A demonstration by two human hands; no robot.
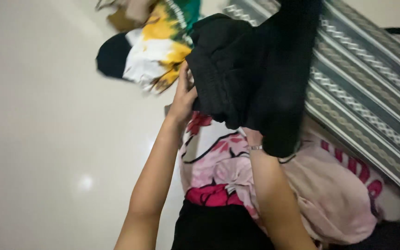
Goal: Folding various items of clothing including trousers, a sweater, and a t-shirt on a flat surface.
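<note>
Above the pink cloth, left hand grips black garment; right hand hidden, probably inside.

The scene is viewed steeply downward from head height, close above the black garment, the floor beside it.

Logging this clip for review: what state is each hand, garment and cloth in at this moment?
Left hand: gripping the black garment's edge.
Right hand: mostly hidden under the black garment, grip unclear.
Black garment: bunched, held up.
Pink floral cloth: crumpled in a heap below the arms.
Yellow, white and green cloth: crumpled on the floor.
Striped grey fabric: spread flat.
</note>
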